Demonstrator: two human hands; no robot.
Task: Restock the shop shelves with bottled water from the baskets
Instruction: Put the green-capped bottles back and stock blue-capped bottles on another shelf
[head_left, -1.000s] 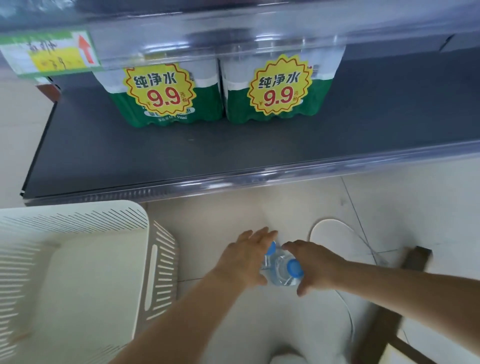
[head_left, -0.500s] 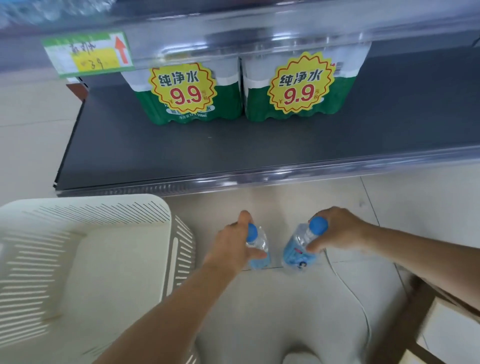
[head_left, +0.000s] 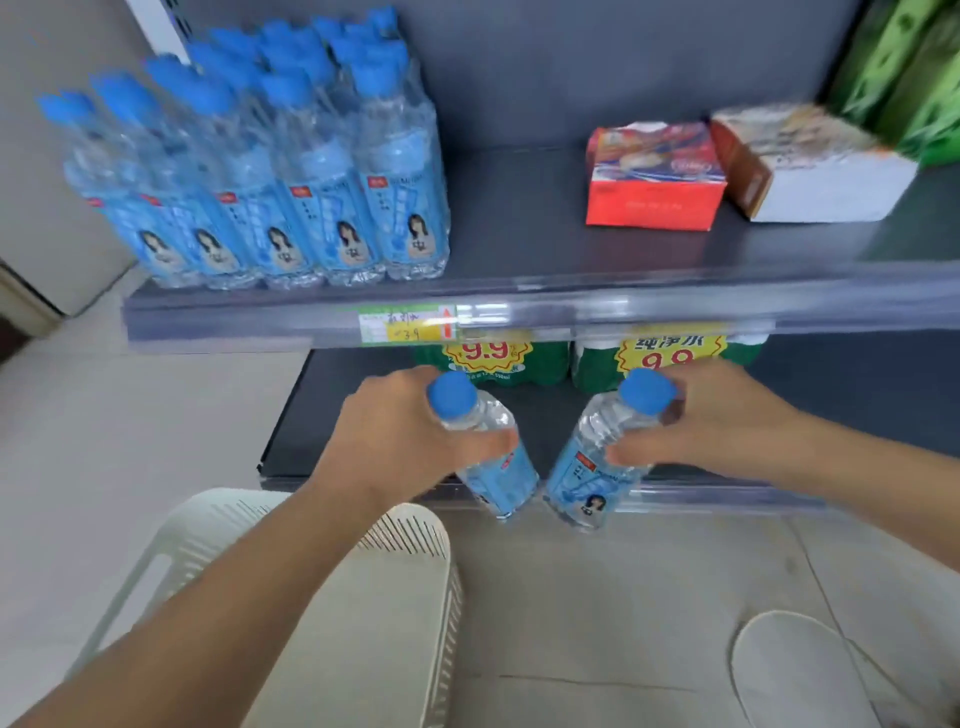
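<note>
A dark grey metal shelving unit (head_left: 519, 234) edged with clear plastic price rails (head_left: 675, 306) fills the upper view. Pale beige floor tiles (head_left: 597, 597) with thin grout lines spread below it, and a pale plain wall (head_left: 41, 182) stands to its left.

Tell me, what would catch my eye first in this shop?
At the centre, the left hand and right hand each grip a blue-capped water bottle, the left bottle and right bottle, before the lower shelf. Up left, a block of matching bottles stands on the upper shelf, a red box to its right. A pale basket sits on the floor, lower left.
</note>
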